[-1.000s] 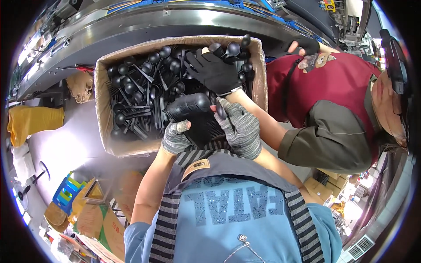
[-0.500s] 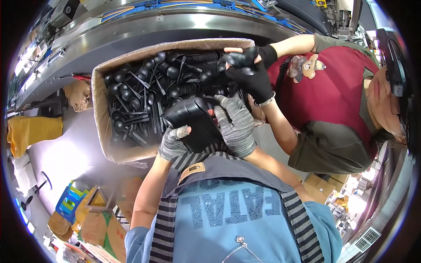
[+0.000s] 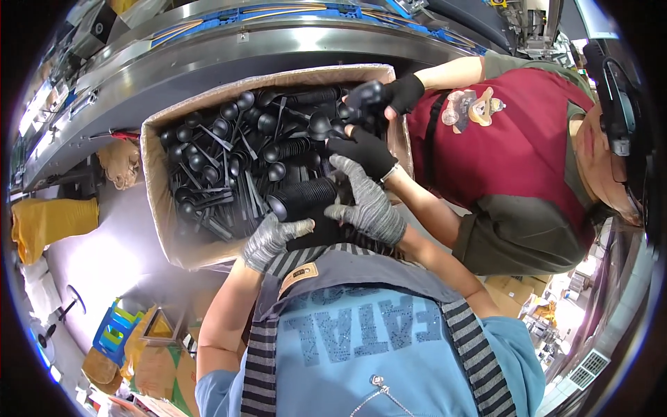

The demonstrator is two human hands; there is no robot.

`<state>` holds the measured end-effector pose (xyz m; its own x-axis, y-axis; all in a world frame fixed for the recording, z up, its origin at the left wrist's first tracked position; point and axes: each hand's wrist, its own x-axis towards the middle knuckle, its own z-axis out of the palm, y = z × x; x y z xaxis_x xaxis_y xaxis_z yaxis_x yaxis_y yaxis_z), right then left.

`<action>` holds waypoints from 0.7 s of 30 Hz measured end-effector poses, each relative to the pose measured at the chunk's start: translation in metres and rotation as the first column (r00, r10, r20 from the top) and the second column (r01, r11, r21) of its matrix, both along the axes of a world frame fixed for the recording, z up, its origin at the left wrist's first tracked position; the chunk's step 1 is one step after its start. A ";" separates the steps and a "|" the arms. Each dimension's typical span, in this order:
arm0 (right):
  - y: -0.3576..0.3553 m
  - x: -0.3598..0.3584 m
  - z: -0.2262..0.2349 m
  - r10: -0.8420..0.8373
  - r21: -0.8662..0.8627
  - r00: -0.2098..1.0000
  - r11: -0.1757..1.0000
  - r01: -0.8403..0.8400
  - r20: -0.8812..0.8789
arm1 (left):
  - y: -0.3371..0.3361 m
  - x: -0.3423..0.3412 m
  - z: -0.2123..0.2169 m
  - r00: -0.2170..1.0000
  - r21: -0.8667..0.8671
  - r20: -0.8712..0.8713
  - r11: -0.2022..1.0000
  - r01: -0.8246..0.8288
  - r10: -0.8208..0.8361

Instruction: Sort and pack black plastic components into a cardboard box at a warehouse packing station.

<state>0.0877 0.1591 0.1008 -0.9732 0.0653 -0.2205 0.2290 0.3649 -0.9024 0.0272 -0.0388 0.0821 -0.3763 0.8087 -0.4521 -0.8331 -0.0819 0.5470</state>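
Observation:
A thick stack of nested black plastic spoons [image 3: 306, 198] lies over the near side of the box, bowls upward and handles toward my body. My left hand [image 3: 271, 240], in a grey knit glove, grips the handle side with its thumb laid across. Around the right end of the stack curves my right hand [image 3: 375, 208], gloved alike, thumb and fingers apart on either side; its grip is partly hidden. Loose and stacked spoons [image 3: 222, 128] fill the cardboard box [image 3: 158, 208] beyond my hands.
A co-worker's black half-gloved hands [image 3: 368, 153] reach into the box's right side, close to my right hand, with blurred black spoons [image 3: 368, 96]. A steel machine edge [image 3: 306, 40] runs behind the box. Cartons [image 3: 156, 372] and a blue crate [image 3: 114, 332] stand at lower left.
The stack has tipped lower toward the box, and its bowl row now faces up. My right hand's fingers have spread wider. The co-worker's hands have moved down and left into the box.

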 end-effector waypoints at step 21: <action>0.019 -0.091 0.077 0.580 0.430 0.783 0.780 -0.454 -0.225 | 0.015 -0.038 0.007 0.680 -0.417 -0.612 0.896 0.154 -0.402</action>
